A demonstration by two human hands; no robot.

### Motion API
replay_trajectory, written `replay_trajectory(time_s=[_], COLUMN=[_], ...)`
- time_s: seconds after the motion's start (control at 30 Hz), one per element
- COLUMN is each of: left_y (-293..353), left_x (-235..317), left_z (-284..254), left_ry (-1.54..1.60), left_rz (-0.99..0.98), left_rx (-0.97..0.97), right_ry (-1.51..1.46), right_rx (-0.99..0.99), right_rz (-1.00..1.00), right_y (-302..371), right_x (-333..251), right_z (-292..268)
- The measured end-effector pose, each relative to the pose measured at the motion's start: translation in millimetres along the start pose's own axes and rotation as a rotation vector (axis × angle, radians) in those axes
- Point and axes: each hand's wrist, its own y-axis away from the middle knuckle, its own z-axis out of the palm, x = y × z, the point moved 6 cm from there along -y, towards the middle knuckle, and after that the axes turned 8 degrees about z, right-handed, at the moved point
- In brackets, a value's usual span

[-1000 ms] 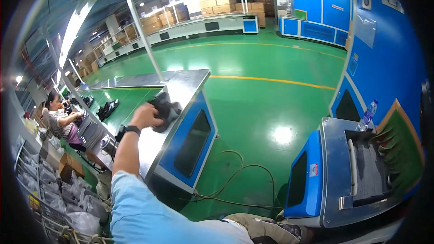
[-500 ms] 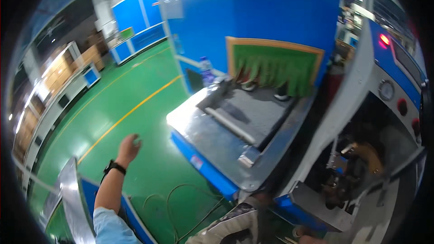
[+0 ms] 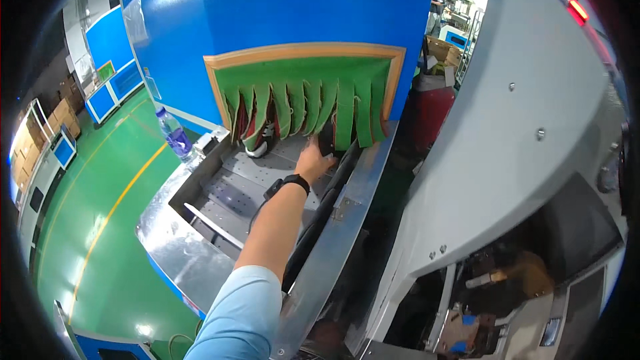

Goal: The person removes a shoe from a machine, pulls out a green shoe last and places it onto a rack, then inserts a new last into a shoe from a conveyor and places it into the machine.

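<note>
My left hand [image 3: 312, 162] is gripping a dark shoe [image 3: 326, 139] at the far flaps [image 3: 303, 83], which, hanging low, could be catching it and loosening my hold.

Can see a glossy green floor [image 3: 127, 267] with yellow line [image 3: 100, 231], reflecting light; at far left, blue cabinets [image 3: 112, 40] and cardboard boxes [image 3: 65, 119].

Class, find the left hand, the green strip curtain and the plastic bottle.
Left hand [image 3: 315, 163], head view: the back of the hand.
Green strip curtain [image 3: 303, 75], head view: its uncut upper band.
Plastic bottle [image 3: 177, 140], head view: its label.
</note>
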Motion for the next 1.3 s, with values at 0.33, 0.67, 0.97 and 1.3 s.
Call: replay_trajectory(time_s=[0.33, 0.67, 0.97, 1.3], left_y=[70.8, 141.5, 292.6, 466.3], left_x=[-24.1, 47.0, 158.4, 249.1], left_z=[-55.5, -118.9, -204.3, -114.9], left_ry=[-0.150, -0.104, 0.648, 1.359], left_rz=[0.054, 0.243, 0.398, -0.078], left_rx=[-0.337, 0.088, -0.054, -0.699], right_ry=[-0.192, 0.135, 0.070, -1.335], right_rx=[0.081, -0.081, 0.060, -0.659], right_rz=[0.085, -0.068, -0.230, -0.217], right_y=[-15.3, -2.9, 14.5, 50.4], right_x=[18.1, -6.4, -20.0, -119.6], right_z=[27.9, -11.8, -46.7, -89.5])
